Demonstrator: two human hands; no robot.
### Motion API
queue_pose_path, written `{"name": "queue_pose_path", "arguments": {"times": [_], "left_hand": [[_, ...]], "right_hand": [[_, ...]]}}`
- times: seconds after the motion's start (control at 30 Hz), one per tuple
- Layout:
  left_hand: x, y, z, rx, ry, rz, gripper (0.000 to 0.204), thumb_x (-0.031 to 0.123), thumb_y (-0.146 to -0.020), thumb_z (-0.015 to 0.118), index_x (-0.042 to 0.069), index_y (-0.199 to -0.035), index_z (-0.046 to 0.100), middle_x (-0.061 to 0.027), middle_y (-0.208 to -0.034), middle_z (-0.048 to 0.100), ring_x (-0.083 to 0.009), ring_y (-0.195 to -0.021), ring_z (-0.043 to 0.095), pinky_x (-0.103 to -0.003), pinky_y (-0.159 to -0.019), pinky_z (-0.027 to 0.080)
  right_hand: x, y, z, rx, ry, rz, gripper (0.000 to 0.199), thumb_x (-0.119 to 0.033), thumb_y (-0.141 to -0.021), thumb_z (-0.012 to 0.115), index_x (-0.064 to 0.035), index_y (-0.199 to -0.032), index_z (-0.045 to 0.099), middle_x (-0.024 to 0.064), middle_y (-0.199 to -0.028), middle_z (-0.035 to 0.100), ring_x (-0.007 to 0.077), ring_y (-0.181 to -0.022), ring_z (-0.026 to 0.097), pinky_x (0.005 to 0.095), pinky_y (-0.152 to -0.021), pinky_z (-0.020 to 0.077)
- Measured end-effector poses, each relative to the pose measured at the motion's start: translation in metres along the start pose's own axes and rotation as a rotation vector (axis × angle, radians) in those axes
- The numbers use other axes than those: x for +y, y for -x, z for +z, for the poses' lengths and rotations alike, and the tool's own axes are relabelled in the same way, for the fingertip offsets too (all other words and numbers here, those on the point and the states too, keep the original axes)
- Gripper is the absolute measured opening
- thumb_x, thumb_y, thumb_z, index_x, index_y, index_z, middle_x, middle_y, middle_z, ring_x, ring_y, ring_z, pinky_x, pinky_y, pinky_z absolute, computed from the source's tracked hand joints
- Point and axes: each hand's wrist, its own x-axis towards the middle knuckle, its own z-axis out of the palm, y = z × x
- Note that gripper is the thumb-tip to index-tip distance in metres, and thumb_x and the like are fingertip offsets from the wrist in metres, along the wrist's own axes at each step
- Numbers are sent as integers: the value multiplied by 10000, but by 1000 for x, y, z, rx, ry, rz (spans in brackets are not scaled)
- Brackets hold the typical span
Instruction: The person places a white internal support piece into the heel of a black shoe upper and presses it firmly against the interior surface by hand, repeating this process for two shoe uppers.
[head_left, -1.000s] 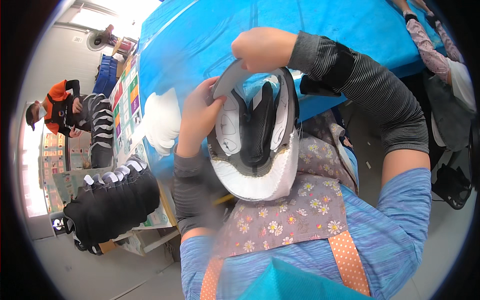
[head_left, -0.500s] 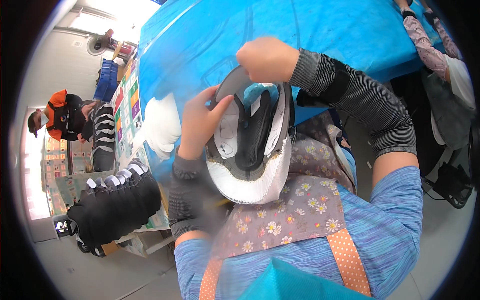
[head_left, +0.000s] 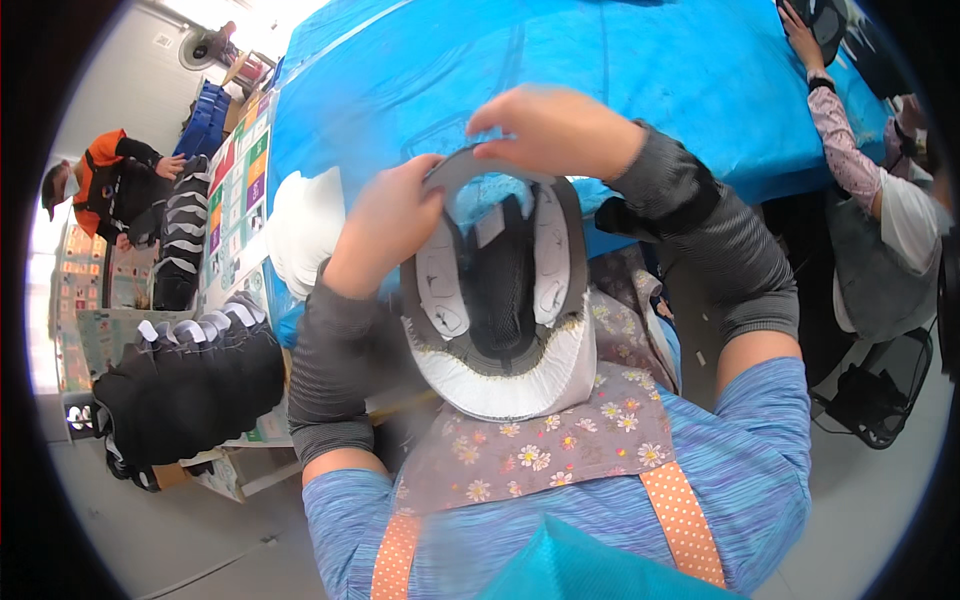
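An unfinished shoe upper (head_left: 500, 385) lies in front of me, its inside facing up. It has a black mesh lining, a grey edge, pale padded pieces along both sides and a stitched white band at the near end. My left hand (head_left: 385, 228) pinches the grey edge at the far left, with the thumb on the inner side. At the far end, my right hand (head_left: 560, 130) has its thumb on the same edge and its fingers curled above it. The undersides of the fingers are hidden.
White cut pieces (head_left: 305, 230) are stacked on the blue-covered table (head_left: 400, 70). Black shoe parts stand in rows, one near row (head_left: 195, 385) and one farther row (head_left: 180, 250), at the left. A person in orange (head_left: 110, 190) works there; another person's arm (head_left: 840, 130) is at the right.
My right hand has loosened from a tight fist, its fingers now straighter. The upper has turned slightly and sits more upright in view. The whole view has shifted a little.
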Motion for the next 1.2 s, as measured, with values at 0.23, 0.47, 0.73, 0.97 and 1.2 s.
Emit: {"name": "queue_pose_path", "arguments": {"times": [0.23,0.47,0.73,0.97,1.2], "left_hand": [[20,35,-10,384,-514,-106,306,108,-877,602,85,-1165,704,-187,-903,718,-370,-779,698,-440,-679,551],[26,11,43,356,-697,-76,362,62,-853,618,46,-1211,671,-105,-883,724,-249,-699,726,-333,-567,559],[19,19,49,360,-742,-62,368,63,-845,634,39,-1209,680,-93,-824,714,-249,-686,720,-333,-547,541],[12,18,50,377,-748,-56,311,65,-887,635,16,-1190,686,-33,-740,681,-164,-653,713,-264,-510,533],[9,14,55,405,-671,-136,349,80,-850,623,47,-1189,701,-90,-786,714,-248,-671,722,-340,-552,545]], "right_hand": [[-61,41,-29,-127,-871,419,191,-224,-990,652,-36,-988,683,-40,-704,582,47,-646,564,217,-567,460],[2,56,106,-179,171,186,238,-169,-905,547,34,-925,671,194,-712,675,348,-659,686,438,-596,534],[-11,-11,82,-673,368,297,292,-197,-890,529,-88,-975,787,147,-1043,754,337,-972,729,446,-782,580],[20,3,110,-328,335,463,252,-181,-882,547,-39,-929,749,196,-1014,734,349,-923,718,444,-733,576],[35,44,58,263,-956,669,234,-202,-1019,491,-49,-856,562,12,-568,431,141,-534,485,273,-527,377]]}}
